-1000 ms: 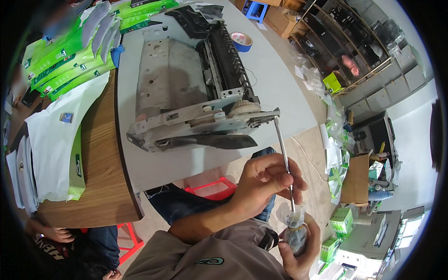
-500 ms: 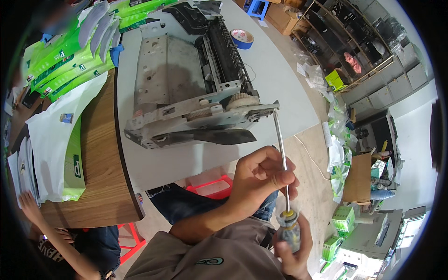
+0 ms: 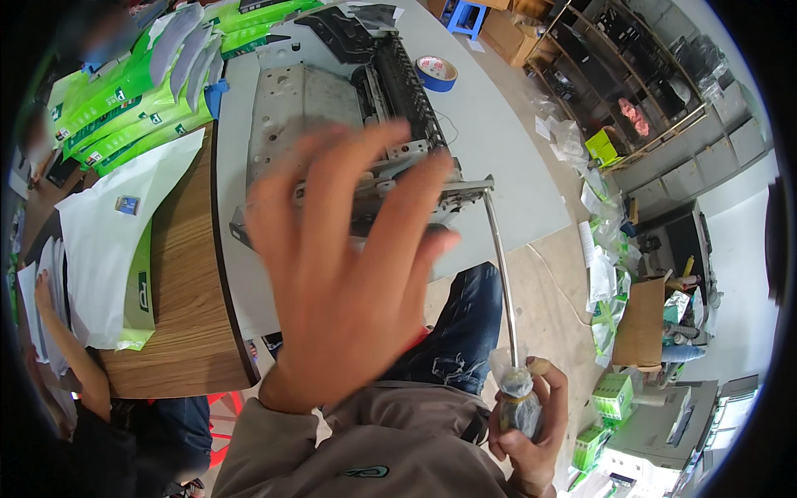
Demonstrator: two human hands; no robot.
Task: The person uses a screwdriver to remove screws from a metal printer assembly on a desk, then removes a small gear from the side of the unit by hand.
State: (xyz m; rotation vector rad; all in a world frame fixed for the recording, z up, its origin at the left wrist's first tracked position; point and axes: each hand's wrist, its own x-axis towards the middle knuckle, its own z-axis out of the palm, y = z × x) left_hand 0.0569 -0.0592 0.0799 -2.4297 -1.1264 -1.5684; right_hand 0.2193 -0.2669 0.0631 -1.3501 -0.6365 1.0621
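Note:
My right hand (image 3: 531,419) is wrapped round the plastic-covered handle of a long screwdriver (image 3: 501,274). The tip of its shaft meets the corner of a metal bracket on a partly dismantled printer frame (image 3: 303,100), which lies on the light grey table. My left hand (image 3: 349,249) is raised above the near end of that frame, fingers spread, slightly blurred, holding nothing. It covers much of the frame's gears and near side. A black roller section (image 3: 403,91) runs along the frame's right side.
A blue tape roll (image 3: 436,75) lies right of the frame on the table (image 3: 506,166). Green-and-white packages (image 3: 124,108) are piled at the left, beside a wooden desk (image 3: 187,290). Another person's arm (image 3: 75,349) reaches over papers there. Shelving (image 3: 631,75) and a cardboard box (image 3: 639,324) stand at right.
My left hand has let go of the screwdriver shaft and moved left and up over the printer frame, its fingers now spread. My right hand still grips the handle.

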